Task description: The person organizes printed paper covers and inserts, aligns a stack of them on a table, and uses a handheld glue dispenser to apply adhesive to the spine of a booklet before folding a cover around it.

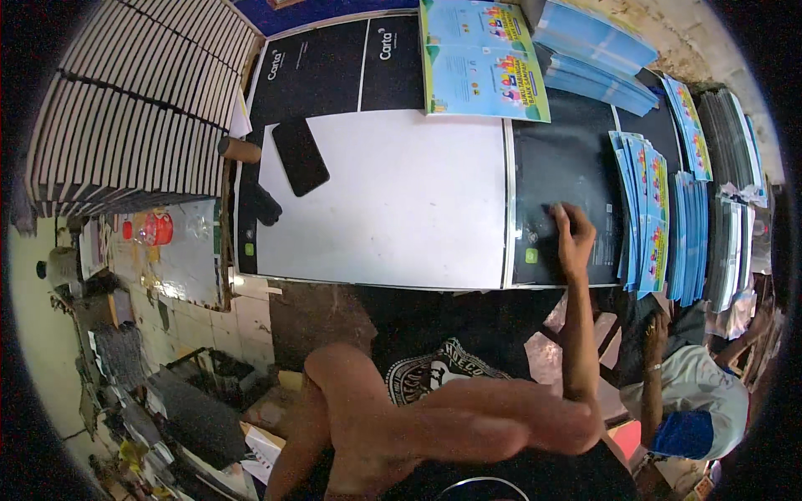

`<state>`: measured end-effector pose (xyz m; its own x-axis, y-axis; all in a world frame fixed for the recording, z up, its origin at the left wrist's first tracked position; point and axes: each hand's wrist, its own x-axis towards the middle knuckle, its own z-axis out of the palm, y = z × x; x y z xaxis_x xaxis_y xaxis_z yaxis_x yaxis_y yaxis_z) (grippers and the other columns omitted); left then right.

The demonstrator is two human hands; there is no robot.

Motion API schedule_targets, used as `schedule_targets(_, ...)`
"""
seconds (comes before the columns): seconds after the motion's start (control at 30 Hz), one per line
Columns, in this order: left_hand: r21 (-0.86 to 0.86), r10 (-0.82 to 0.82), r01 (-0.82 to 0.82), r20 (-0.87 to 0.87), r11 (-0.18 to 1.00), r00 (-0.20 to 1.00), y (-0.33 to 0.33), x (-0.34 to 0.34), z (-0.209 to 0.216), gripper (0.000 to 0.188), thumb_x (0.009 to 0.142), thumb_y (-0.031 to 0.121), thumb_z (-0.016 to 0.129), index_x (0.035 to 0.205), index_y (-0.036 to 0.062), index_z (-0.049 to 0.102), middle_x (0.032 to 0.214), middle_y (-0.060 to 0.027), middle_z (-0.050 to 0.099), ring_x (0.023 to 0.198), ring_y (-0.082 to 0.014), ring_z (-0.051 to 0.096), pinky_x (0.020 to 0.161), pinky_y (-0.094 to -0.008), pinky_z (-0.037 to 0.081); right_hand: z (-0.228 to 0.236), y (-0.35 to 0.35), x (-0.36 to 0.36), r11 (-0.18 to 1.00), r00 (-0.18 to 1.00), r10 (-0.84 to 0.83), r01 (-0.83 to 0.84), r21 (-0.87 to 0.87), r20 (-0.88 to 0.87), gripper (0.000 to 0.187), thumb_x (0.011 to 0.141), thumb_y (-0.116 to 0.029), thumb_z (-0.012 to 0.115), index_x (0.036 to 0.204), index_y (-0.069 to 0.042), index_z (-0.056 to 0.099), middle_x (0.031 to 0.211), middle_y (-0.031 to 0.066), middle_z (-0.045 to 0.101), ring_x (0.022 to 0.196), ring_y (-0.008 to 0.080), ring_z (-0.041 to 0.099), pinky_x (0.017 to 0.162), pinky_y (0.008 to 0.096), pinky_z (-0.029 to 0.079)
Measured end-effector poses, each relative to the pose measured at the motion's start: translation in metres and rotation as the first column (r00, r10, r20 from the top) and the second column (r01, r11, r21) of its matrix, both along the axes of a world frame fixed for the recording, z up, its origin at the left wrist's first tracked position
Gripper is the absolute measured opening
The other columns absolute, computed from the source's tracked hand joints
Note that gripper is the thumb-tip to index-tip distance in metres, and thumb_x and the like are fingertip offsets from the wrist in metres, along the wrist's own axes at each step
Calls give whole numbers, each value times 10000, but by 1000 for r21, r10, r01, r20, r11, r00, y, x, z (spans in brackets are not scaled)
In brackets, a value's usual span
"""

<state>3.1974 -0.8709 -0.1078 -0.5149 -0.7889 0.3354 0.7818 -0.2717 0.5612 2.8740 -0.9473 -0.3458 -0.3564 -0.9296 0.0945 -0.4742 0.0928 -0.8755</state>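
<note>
My right hand (575, 238) reaches over the black board (564, 159) at the right of the worktable. Its fingers are pinched together at a small dark thing, which I cannot make out. Just right of the hand, a fanned pile of blue and yellow printed booklets (644, 213) lies along the board. To the left spreads a large white sheet (393, 200), with a black phone (302, 156) on its upper left part. My left hand does not show. Bare limbs cross the lower middle of the view.
A dark crumpled item (261, 204) and a brown cylinder (240, 149) sit by the table's left edge. Tall striped stacks (142, 92) stand far left. Printed sheets (484, 63) and blue stacks (597, 37) line the back. Another person (702, 392) is at the lower right.
</note>
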Motion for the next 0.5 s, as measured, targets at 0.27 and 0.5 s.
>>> schedule_targets(0.27, 211, 19, -42, 108, 977, 994, 12, -11, 42, 814, 965, 645, 365, 1334, -71, 486, 1304, -346, 527, 1265, -427, 529, 1134, -553, 291, 77, -179, 51, 800, 615, 287, -576, -169, -734, 550, 779, -324, 808, 1218, -52, 618, 1205, 141, 605, 1180, 343, 549, 998, 451, 454)
schedule_targets(0.5, 10, -174, 174, 86, 985, 981, 2, 0, 5, 871, 884, 657, 464, 1299, -109, 449, 1313, -318, 519, 1306, -425, 469, 1146, -533, 256, 46, -215, 35, 741, 400, 425, -668, 59, -812, 495, 815, -343, 780, 1216, -76, 669, 1232, 118, 672, 1029, 299, 677, 912, 401, 542)
